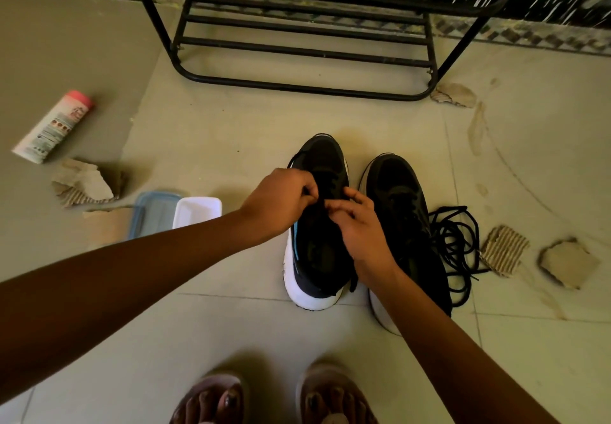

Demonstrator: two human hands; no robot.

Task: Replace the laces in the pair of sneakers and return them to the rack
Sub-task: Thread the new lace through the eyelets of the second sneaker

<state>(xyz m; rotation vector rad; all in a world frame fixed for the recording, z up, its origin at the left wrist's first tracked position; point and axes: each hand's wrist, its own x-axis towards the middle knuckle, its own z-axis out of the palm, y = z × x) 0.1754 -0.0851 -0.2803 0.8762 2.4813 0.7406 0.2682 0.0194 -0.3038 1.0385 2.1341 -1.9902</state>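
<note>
Two sandalled feet (274, 397) stand at the bottom edge, on the tiled floor (231, 132). Both bare forearms reach forward over the near sneaker (325, 159), a black one with a white sole, toe pointing at the rack (304, 50). The left hand (281, 202) has its fingertips curled tight, pinching the black lace (353, 283) over the eyelets. The right hand (360, 225) meets it there with bent fingers nipping the same lace, whose end dangles by the wrist. The second sneaker (396, 185) stands just beside the first, on its right. A tangle of loose laces (453, 242) lies against its outer side. Cardboard scraps (504, 250), a white tub (196, 212), a blue lid (155, 212) and a pink-capped bottle (54, 126) lie around.
</note>
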